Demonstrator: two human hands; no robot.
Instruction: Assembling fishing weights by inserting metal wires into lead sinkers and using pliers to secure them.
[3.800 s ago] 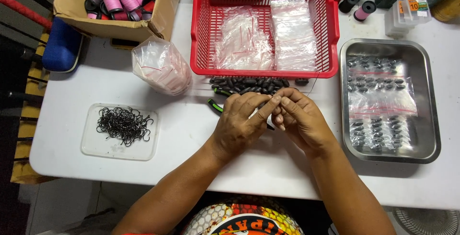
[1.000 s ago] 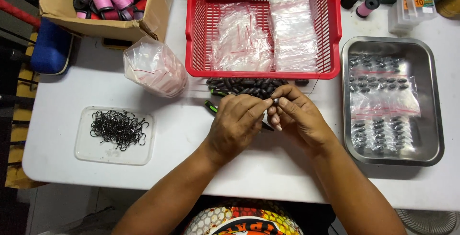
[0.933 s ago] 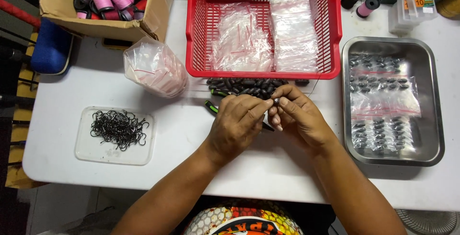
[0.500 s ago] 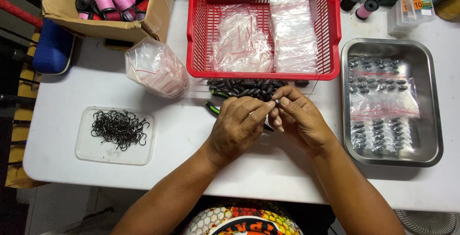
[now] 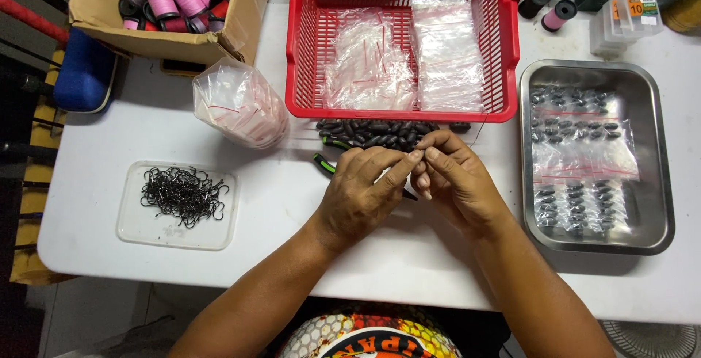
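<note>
Both hands, left hand (image 5: 363, 193) and right hand (image 5: 451, 181), fingertips pinched together over dark sinkers (image 5: 380, 133), red basket (image 5: 511, 51) just beyond.

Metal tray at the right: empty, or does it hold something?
Not empty. The metal tray holds small clear bags of dark pieces, spread flat over most of its floor.

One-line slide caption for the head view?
Left hand and right hand meet fingertip to fingertip beside dark sinkers below a red basket.
</note>
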